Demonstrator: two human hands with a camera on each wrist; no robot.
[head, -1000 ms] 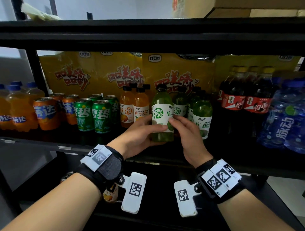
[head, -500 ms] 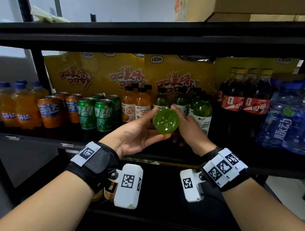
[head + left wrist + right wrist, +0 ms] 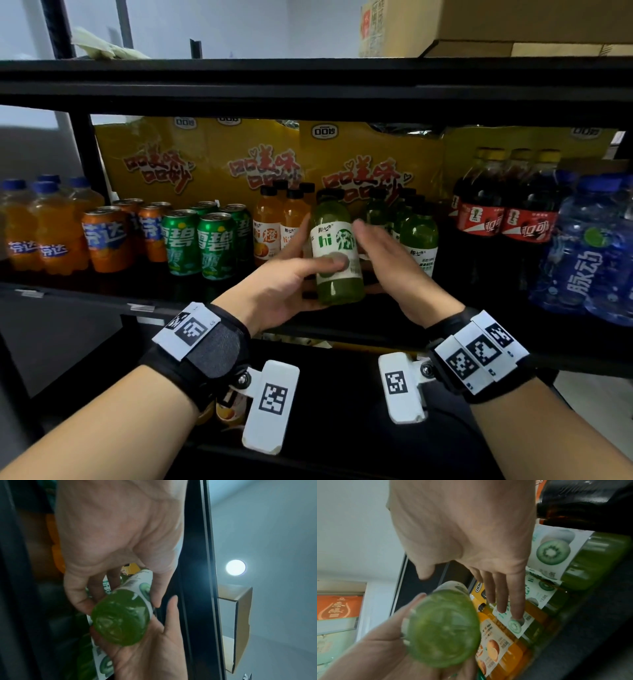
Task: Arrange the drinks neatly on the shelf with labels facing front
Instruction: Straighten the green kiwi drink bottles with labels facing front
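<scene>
A green kiwi drink bottle [image 3: 337, 260] with a white "hi" label stands upright in front of the shelf's middle rows, label toward me. My left hand [image 3: 301, 274] grips it, thumb across the lower label and fingers behind. The left wrist view shows its round green base [image 3: 120, 620] between my curled fingers [image 3: 80, 601]. My right hand [image 3: 376, 246] hovers just right of the bottle with straight fingers, holding nothing. In the right wrist view its fingers [image 3: 503, 595] reach past the bottle base [image 3: 443, 628] toward the other green bottles [image 3: 556, 555].
On the black shelf [image 3: 102, 298], left to right: orange soda bottles [image 3: 34, 233], orange cans [image 3: 106, 236], green cans [image 3: 198, 243], orange juice bottles [image 3: 270, 226], green bottles [image 3: 418, 240], cola bottles [image 3: 493, 219], blue water bottles [image 3: 589, 253]. Yellow boxes [image 3: 205, 161] line the back. The upper shelf [image 3: 308, 85] hangs close overhead.
The green bottle was tipped with its base toward me half a second ago; it is upright again with the label in front. My right hand has let go and opened.
</scene>
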